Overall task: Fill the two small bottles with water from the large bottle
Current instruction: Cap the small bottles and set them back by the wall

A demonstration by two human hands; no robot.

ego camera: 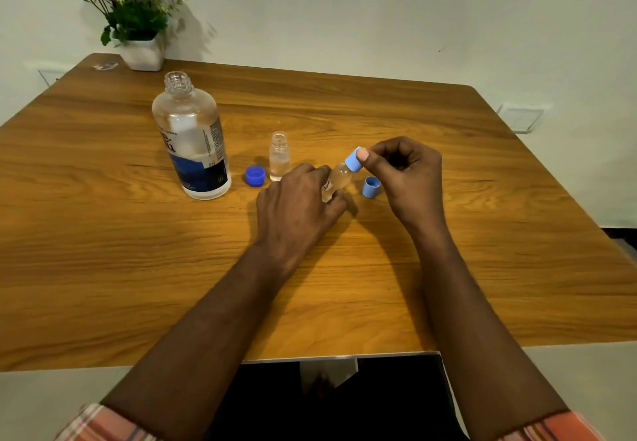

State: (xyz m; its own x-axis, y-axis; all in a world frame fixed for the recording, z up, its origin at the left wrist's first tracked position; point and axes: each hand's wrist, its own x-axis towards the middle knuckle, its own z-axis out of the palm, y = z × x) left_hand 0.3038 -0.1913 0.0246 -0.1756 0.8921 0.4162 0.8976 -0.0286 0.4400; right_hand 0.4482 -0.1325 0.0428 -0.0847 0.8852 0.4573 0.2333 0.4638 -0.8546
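A large clear bottle (193, 144) with a blue label stands uncapped on the wooden table (138, 251), partly filled with water. Its dark blue cap (255, 176) lies just to its right. A small clear bottle (279, 155) stands upright and uncapped beside that cap. My left hand (296, 206) grips a second small bottle (339, 177), tilted toward the right. My right hand (401, 175) pinches the light blue cap (354, 159) sitting on that bottle's neck. Another light blue cap (371, 187) lies on the table between my hands.
A white pot with white flowers (138, 27) stands at the table's far left corner, close to the wall. A small clear scrap (105, 66) lies next to it. The table's near edge runs above my lap.
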